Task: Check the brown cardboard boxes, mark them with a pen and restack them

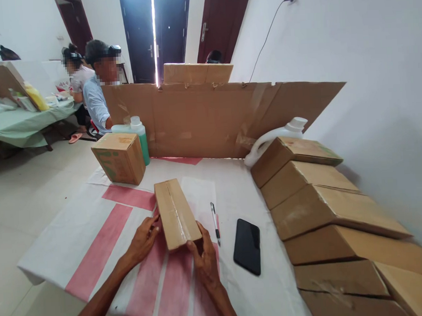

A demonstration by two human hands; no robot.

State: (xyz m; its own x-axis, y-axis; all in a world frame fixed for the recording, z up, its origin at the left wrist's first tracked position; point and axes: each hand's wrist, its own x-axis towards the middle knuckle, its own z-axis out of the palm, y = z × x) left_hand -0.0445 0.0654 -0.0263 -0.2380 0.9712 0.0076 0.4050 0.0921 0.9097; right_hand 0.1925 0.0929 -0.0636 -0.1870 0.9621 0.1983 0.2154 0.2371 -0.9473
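A small brown cardboard box, with clear tape along its top seam, is between my two hands over the table. My right hand grips its near right corner, thumb at the near end and fingers along the right side. On the other side, my left hand has curled fingers against the box's left edge; its fingertips are partly hidden there. To the right of the box lie a pen and a black smartphone, both flat on the cloth.
Several cardboard boxes line the table's right side, beside a white jug. Another carton and a bottle of green liquid stand at the back left. A cardboard panel closes off the far edge. People sit beyond, at left.
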